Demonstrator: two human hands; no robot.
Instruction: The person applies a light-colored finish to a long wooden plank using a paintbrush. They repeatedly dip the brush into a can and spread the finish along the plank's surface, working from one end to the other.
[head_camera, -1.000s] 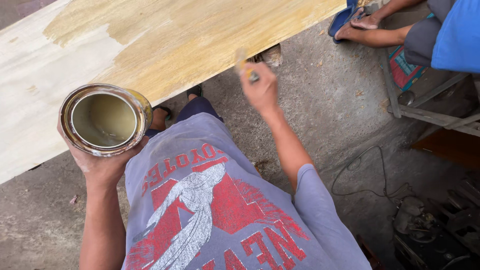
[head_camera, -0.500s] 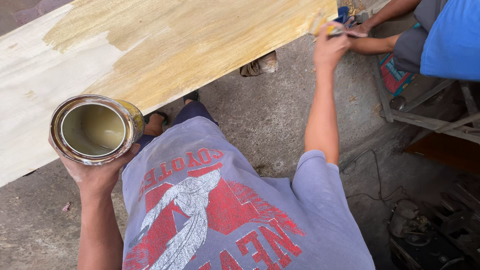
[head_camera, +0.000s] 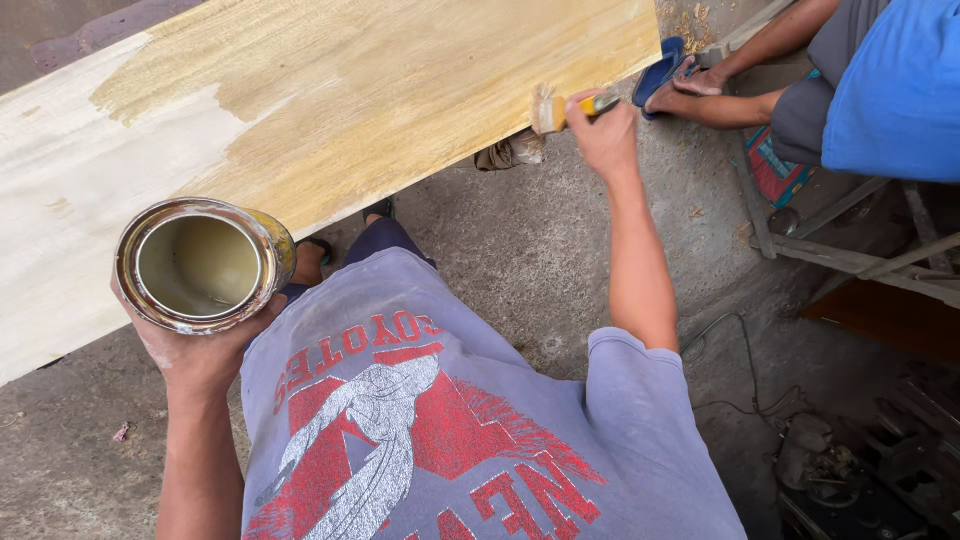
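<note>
My left hand (head_camera: 195, 355) cups an open metal can (head_camera: 203, 262) from below; pale yellowish liquid shows inside. A large wooden board (head_camera: 330, 90) slants across the top, its right part coated yellow-brown, its left part bare and pale. My right hand (head_camera: 605, 135) is stretched out to the board's lower right edge and grips a yellow-handled paintbrush (head_camera: 560, 110), whose bristles touch that edge.
Another person sits at the upper right: blue shirt (head_camera: 895, 85), bare legs, blue sandal (head_camera: 660, 72). A wooden frame (head_camera: 850, 250) lies beside them. Cables and dark clutter (head_camera: 850, 470) fill the lower right. A sandal (head_camera: 510, 152) lies under the board on concrete floor.
My right hand swung the brush from below the board's middle out to the far right, then back slightly to the board's lower right edge. The can stayed roughly in place.
</note>
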